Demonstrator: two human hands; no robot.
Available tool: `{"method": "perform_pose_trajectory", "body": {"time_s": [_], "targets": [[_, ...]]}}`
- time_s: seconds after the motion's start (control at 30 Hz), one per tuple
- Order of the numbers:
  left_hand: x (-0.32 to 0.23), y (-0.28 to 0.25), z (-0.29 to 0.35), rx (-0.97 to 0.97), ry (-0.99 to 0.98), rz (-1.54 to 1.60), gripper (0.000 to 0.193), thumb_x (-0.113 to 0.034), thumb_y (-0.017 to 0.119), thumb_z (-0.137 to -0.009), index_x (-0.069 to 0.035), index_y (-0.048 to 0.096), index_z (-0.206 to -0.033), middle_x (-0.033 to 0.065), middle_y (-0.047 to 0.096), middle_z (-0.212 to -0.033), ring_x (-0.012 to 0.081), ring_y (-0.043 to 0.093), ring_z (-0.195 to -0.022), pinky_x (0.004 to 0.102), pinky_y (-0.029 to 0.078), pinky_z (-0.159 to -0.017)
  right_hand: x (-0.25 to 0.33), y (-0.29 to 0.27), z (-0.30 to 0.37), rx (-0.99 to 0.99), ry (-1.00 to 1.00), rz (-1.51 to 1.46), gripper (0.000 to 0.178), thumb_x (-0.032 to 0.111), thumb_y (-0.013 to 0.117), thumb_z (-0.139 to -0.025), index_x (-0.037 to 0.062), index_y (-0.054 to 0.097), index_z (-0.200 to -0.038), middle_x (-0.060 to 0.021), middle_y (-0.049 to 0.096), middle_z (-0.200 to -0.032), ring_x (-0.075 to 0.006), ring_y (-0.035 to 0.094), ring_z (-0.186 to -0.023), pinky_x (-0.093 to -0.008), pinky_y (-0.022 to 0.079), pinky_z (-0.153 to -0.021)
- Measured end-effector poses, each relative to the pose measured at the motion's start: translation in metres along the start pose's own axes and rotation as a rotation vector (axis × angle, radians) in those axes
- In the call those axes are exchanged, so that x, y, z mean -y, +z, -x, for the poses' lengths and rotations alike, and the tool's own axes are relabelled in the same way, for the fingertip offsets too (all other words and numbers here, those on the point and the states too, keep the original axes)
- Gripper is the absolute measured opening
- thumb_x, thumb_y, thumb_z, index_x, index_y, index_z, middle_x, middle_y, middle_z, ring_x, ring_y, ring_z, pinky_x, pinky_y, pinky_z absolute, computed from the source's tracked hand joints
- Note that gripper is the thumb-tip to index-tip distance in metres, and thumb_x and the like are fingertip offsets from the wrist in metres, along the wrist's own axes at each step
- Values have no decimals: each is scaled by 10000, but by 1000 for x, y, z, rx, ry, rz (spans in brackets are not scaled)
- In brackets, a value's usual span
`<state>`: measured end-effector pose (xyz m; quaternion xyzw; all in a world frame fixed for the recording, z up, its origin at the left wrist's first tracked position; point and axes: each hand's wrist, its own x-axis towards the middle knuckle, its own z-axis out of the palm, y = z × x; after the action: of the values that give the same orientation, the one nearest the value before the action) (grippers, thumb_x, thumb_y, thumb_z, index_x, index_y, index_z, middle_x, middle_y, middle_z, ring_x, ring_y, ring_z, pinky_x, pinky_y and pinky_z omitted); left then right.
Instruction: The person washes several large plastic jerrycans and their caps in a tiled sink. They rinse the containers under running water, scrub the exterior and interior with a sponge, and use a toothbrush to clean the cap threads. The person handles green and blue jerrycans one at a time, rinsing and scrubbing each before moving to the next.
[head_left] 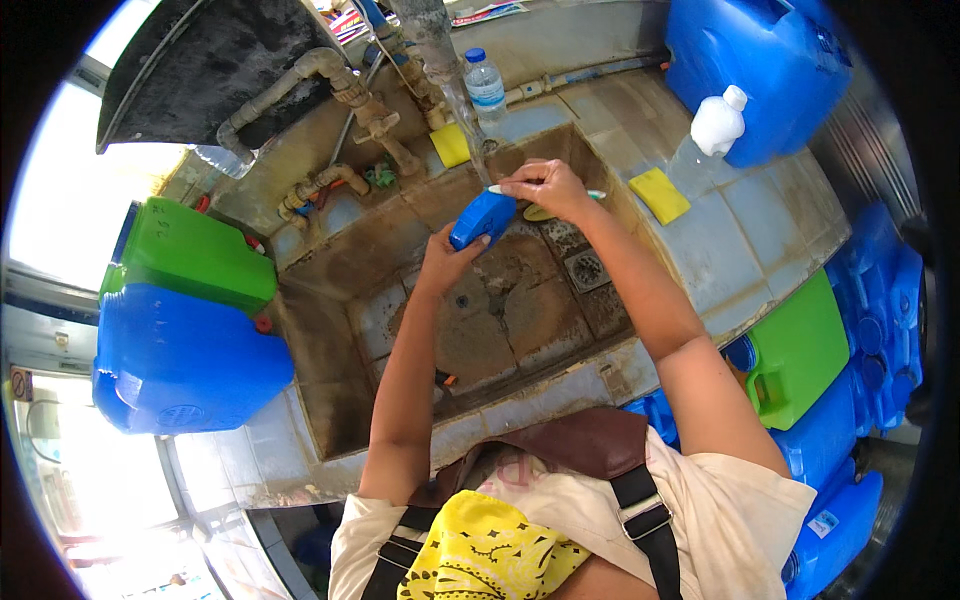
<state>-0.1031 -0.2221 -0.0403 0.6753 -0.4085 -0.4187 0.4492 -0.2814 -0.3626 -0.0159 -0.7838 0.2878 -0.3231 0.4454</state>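
Over the basin of a worn, stained tiled sink (335,330), my left hand (447,262) is closed round a small blue plastic bottle (482,220), tilted with its top up and to the right. My right hand (550,188) is in a pinch at the bottle's top end, where a small white tip shows; whether this is a cap or a separate piece I cannot tell. Water (478,145) runs down from above, close behind the bottle. Below my right hand, a yellow-green object (537,212) is partly hidden, and a pale stick end shows past my wrist.
Blue (190,360) and green (200,255) jerrycans stand at the left. Yellow sponges (660,195) and a clear water bottle (485,88) lie or stand round the rim. A white-topped bottle (718,122) and large blue jerrycan (755,70) are at the right. Pipes and a valve (375,125) jut out behind.
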Motion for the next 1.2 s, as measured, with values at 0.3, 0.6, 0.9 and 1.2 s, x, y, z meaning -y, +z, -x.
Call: {"method": "perform_pose_trajectory", "body": {"time_s": [0.3,0.6,0.9,1.2], "targets": [[32,28,-10,-65,-41,1065,613,-227,649,-918,-38,348,-1417,144,504,-1348,308,536,-1206,478,438,-1049,-46,50,27,-260,469,-613,254,246,715,-879,7,713,-962,-15,660,-817,-89,577,-765,-272,474,-699],[34,43,-28,-321,-72,1250,493,-279,521,-996,-18,376,-1388,145,498,-1365,303,526,-1219,464,445,-1050,-31,94,54,-508,431,-630,257,276,714,-888,25,694,-938,41,564,-724,-58,483,-649,-249,384,-558],[35,60,-39,-358,-56,1283,445,-333,448,-1022,-21,437,-1339,141,507,-1361,312,537,-1200,465,453,-1044,-39,115,104,-441,229,-119,230,220,696,-892,49,702,-1046,-46,606,-852,-114,520,-731,-255,429,-656],[44,61,-51,-221,-158,1422,373,-253,461,-1000,7,466,-1267,149,560,-1265,320,578,-1122,493,474,-999,-5,47,237,-347,60,973,312,294,664,-840,151,681,-1117,-76,626,-1101,-302,536,-1102,-484,364,-1007]]}}
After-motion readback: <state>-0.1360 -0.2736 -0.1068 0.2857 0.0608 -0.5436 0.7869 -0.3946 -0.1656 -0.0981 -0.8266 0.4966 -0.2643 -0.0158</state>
